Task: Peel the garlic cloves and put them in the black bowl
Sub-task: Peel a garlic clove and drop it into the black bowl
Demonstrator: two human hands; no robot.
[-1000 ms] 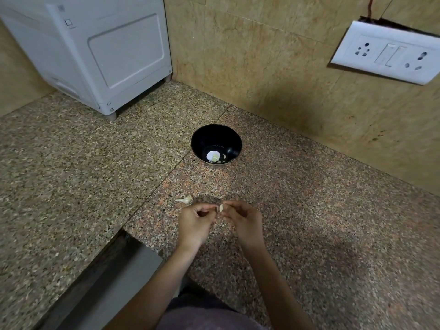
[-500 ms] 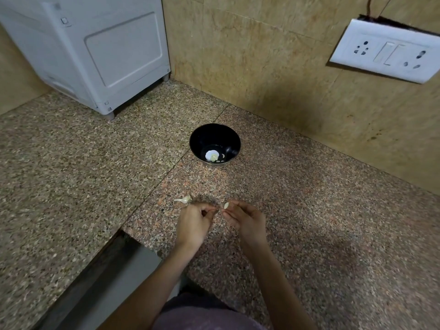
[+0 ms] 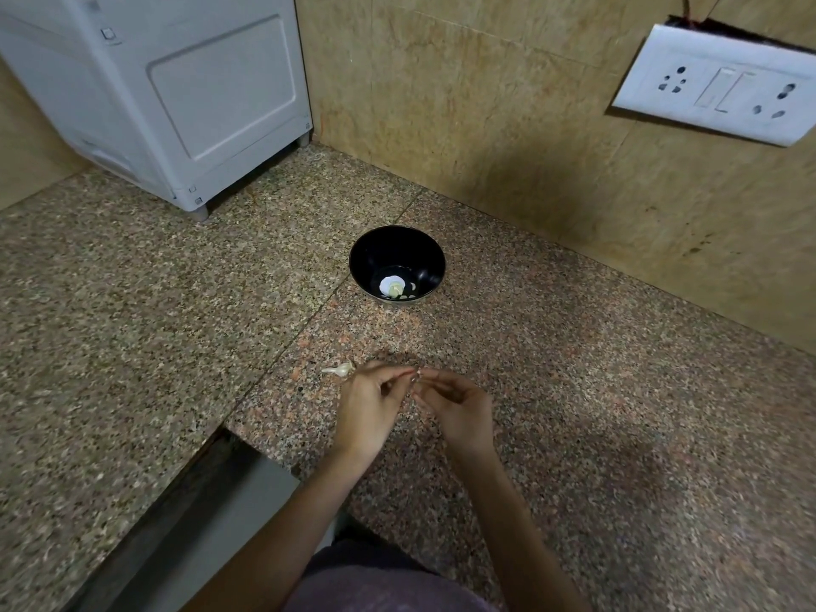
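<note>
**R:** Granite counter [image 3: 596, 390], speckled, with a seam [image 3: 309, 320] running diagonally through it. Tan tiled wall [image 3: 485, 125] behind. Where's the bowl?

**M:** The black bowl [image 3: 388, 251] is upright on the counter near the wall, just right of the seam. A few pale peeled cloves [image 3: 394, 288] lie at its bottom, count unclear.

**R:** Hands?

**M:** Both are low over the counter, on the person's side of the bowl and well apart from it. The left hand [image 3: 366, 406] and right hand [image 3: 461, 410] have curled fingers, and their fingertips meet in the middle.

**R:** Holding what?

**M:** A small pale clove [image 3: 415, 378], pinched where the thumbs and forefingers of both hands meet. It's blurred there, so I can't tell how much skin is on it.

**R:** Anything loose?

**M:** One garlic piece [image 3: 339, 370] with a pointed tail lies on the counter, just beyond the left hand's knuckles. I can't tell if it's touching them.

**R:** Rest of scene?

**M:** A white appliance [image 3: 176, 95] on short feet sits in the far-left corner. A white socket plate [image 3: 715, 83] is on the wall top right, with thin wires [image 3: 689, 11] above it. A grey recess [image 3: 198, 514] is cut into the counter at bottom left. A purple garment [image 3: 379, 580] shows at the bottom edge.
</note>
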